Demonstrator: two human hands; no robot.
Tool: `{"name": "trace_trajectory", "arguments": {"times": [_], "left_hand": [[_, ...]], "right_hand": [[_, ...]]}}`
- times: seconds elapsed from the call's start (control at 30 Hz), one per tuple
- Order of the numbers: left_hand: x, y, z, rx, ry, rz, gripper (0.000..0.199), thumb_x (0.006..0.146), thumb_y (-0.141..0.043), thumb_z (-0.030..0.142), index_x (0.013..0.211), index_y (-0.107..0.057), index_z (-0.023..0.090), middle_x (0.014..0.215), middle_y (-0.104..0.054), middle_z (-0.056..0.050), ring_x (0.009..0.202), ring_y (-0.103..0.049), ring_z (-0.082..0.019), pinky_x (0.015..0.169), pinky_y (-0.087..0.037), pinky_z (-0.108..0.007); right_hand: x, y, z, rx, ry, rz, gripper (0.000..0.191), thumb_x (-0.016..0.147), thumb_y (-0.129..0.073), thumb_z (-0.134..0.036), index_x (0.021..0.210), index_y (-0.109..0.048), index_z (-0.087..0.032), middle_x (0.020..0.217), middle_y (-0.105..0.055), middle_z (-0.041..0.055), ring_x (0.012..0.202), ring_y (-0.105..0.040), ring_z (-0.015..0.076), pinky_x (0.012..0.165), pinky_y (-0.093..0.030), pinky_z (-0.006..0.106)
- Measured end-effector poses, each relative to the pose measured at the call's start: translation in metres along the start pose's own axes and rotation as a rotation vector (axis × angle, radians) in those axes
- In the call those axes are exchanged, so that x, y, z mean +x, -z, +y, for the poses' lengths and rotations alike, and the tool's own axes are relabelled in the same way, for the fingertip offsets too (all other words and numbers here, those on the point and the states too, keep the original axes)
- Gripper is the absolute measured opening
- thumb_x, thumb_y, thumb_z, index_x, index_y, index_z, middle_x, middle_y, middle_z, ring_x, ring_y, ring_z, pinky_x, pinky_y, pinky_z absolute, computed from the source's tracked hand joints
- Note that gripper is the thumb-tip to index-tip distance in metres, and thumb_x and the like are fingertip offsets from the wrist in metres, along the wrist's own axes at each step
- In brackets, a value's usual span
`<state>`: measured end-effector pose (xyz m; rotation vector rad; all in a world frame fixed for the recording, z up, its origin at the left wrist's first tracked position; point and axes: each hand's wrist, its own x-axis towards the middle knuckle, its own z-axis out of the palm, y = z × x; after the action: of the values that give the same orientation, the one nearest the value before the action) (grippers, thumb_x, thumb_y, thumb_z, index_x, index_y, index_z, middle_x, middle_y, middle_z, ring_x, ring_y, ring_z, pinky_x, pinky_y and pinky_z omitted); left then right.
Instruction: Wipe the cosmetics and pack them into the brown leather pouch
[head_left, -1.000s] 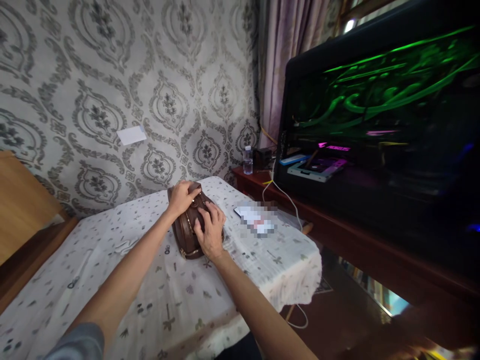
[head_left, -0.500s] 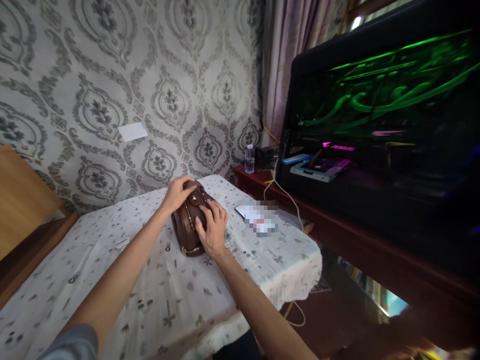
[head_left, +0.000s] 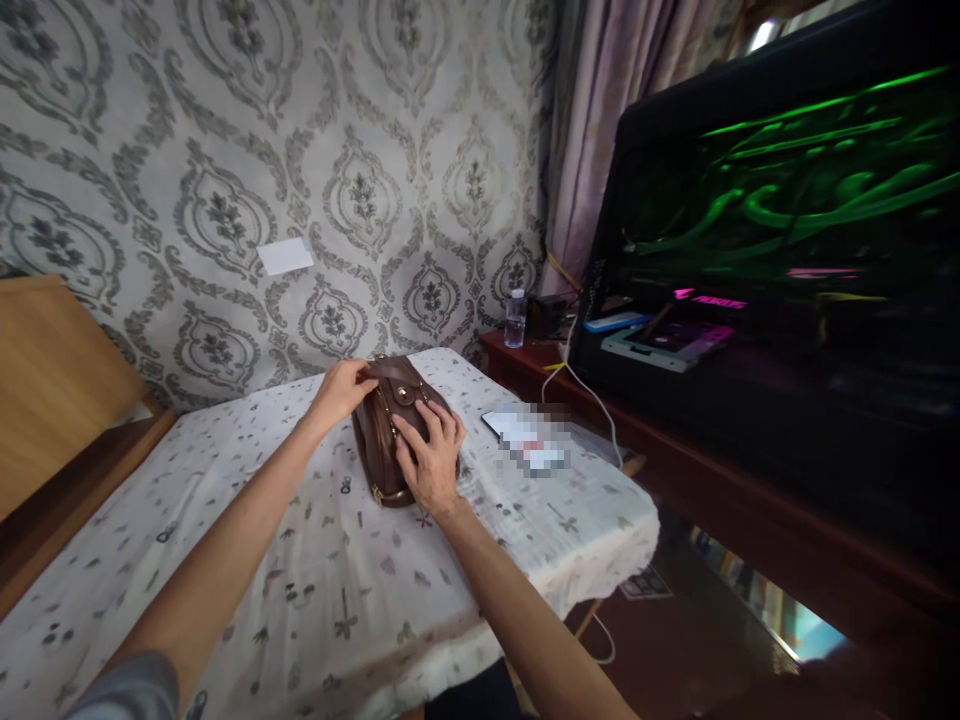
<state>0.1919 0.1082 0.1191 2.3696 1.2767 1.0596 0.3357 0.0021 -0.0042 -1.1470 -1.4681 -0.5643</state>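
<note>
A brown leather handbag (head_left: 384,440) with gold zips and a round gold clasp lies on the white patterned tablecloth (head_left: 360,600). My left hand (head_left: 337,392) is at the bag's far left edge, thumb and fingers closed on it. Whether a zip pull or strap is between those fingertips is too small to make out. Resting on the bag's front, my right hand (head_left: 433,455) has its fingers spread and holds nothing. Part of the bag is hidden under this hand.
A phone (head_left: 517,435), partly blurred out, lies right of the bag. Beyond it, a dark red desk (head_left: 495,352) bears a water bottle (head_left: 515,318), a white cable (head_left: 596,405) and a large black computer case (head_left: 675,420) with green lights. A wooden board (head_left: 60,390) stands at left.
My left hand has drawn back from over the bag's far end to its left edge, and its fingers have closed. The right hand stays on the bag. The view has shifted slightly left.
</note>
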Motion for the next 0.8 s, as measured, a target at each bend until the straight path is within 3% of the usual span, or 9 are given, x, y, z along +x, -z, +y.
{"name": "trace_trajectory", "arguments": {"times": [0.3, 0.63, 0.8], "left_hand": [[0.002, -0.013, -0.022, -0.067, 0.031, 0.022, 0.022, 0.078, -0.059, 0.035, 0.077, -0.069, 0.015, 0.068, -0.068, -0.003, 0.066, -0.062, -0.019, 0.065, -0.049, -0.029], [-0.009, -0.012, -0.005, 0.044, 0.045, 0.091, 0.014, 0.082, -0.058, 0.030, 0.072, -0.060, 0.019, 0.068, -0.064, -0.003, 0.068, -0.060, -0.022, 0.069, -0.046, -0.033], [-0.032, -0.033, 0.008, 0.172, 0.036, 0.224, 0.005, 0.088, -0.051, 0.022, 0.087, -0.056, 0.021, 0.095, -0.063, -0.011, 0.096, -0.059, -0.029, 0.088, -0.048, -0.043]], "right_hand": [[-0.004, -0.003, 0.004, -0.042, 0.029, -0.060, 0.039, 0.090, -0.057, -0.016, 0.125, -0.066, -0.030, 0.142, -0.049, 0.0110, 0.135, -0.039, 0.0328, 0.110, -0.031, 0.060], [-0.003, -0.002, 0.002, -0.006, 0.005, -0.057, 0.038, 0.086, -0.059, -0.015, 0.119, -0.069, -0.033, 0.144, -0.048, 0.0079, 0.135, -0.040, 0.0333, 0.110, -0.030, 0.061], [-0.003, -0.001, 0.004, -0.027, 0.036, -0.046, 0.038, 0.089, -0.057, -0.016, 0.120, -0.069, -0.033, 0.142, -0.050, 0.0085, 0.135, -0.041, 0.0316, 0.110, -0.032, 0.059]]}}
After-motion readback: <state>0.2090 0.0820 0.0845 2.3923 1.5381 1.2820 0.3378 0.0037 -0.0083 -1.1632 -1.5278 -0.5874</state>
